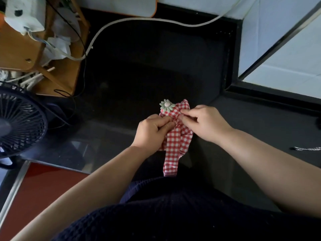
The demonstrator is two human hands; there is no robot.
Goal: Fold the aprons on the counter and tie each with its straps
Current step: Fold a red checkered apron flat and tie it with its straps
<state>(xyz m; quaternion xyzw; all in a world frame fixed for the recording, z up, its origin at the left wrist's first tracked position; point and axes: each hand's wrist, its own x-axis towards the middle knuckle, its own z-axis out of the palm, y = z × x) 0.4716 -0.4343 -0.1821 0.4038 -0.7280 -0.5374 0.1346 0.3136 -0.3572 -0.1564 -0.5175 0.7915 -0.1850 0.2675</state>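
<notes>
Mid-frame, left hand point(152, 131) and right hand point(205, 122) pinch the folded apron point(175, 136)'s straps point(171, 160), knot apparently unfinished.

The left arm point(97, 174) and the right arm point(269, 153) are bare and reach forward, slanting in toward each other. The left hand point(152, 131) and the right hand point(206, 124) sit close together, backs up. The fingers point(188, 113) of both hands curl in and pinch the apron point(185, 136) right where the hands meet
</notes>
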